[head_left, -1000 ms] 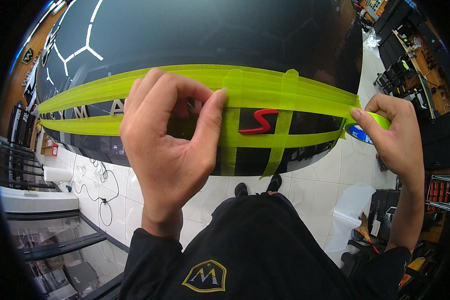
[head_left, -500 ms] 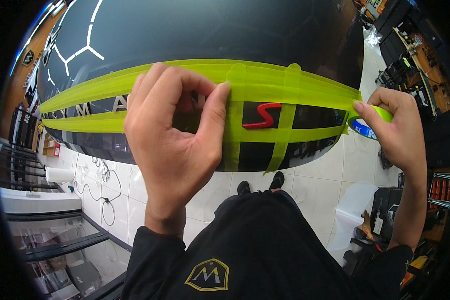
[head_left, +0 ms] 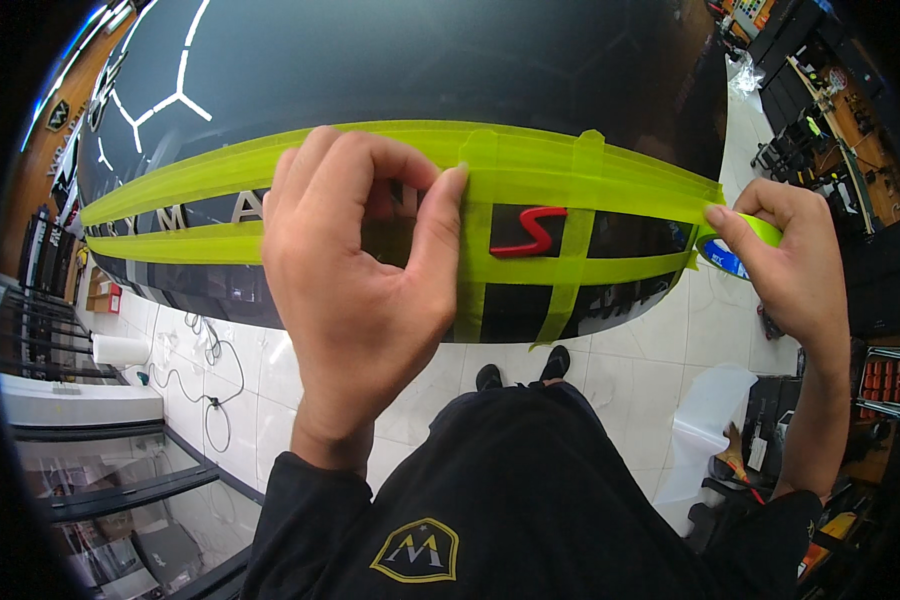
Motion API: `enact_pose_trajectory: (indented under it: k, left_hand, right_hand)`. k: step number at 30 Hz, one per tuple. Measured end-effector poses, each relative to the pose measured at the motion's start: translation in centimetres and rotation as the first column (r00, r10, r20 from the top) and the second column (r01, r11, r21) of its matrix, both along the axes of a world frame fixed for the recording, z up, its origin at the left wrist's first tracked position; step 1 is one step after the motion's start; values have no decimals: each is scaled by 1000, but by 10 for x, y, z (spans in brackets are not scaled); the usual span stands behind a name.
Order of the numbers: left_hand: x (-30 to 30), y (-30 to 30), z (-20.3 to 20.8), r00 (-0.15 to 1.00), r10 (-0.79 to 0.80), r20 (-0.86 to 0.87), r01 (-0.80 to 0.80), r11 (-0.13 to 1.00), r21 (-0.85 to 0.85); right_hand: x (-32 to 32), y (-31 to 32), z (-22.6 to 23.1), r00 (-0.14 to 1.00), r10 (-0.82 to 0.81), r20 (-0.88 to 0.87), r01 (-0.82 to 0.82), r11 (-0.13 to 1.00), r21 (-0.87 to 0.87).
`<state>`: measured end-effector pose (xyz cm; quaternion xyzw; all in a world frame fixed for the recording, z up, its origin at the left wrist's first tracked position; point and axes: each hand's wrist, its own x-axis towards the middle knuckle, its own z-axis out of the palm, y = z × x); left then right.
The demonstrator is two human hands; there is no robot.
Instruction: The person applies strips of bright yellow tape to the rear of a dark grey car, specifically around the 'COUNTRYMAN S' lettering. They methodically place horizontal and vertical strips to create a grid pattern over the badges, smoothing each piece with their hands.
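Your left hand pinches the end of a translucent yellow-green tape strip between thumb and forefinger; your right hand grips the matching ring-shaped tape roll. The strip spans the glossy dark curved panel, above the raised red badge. Uneven pull between your grips could wrinkle or skew it. Farther off, a brown-and-red cardboard box sits on the white tiled floor, contents too small to tell.

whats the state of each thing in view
Left hand: curled, thumb near forefinger at upper tape band; grip unclear
Right hand: closed on tape roll
Tape roll: held beside dark panel
Red badge: uncovered, framed by tape strips
Cable: loosely looped on floor
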<state>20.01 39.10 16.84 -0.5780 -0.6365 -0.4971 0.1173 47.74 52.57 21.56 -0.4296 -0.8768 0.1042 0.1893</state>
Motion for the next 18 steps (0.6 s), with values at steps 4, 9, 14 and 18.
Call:
enact_pose_trajectory:
  k: [4,9,14,18]
  left_hand:
    - [0,-1,4,998,2,58,-2,1000,1]
    - [3,5,-1,992,-8,122,4,999,34]
    - [-2,2,-7,996,-24,86,15,994,106]
    - [-5,-15,-11,999,-10,-37,16,989,145]
  right_hand:
    - [-2,-3,0,999,-26,-31,25,1000,-17]
    - [-2,-3,0,999,-24,-34,23,1000,-7]
    - [-3,-4,0,998,-41,-39,41,999,-5]
    - [-2,-4,2,1000,-15,-25,15,1000,-3]
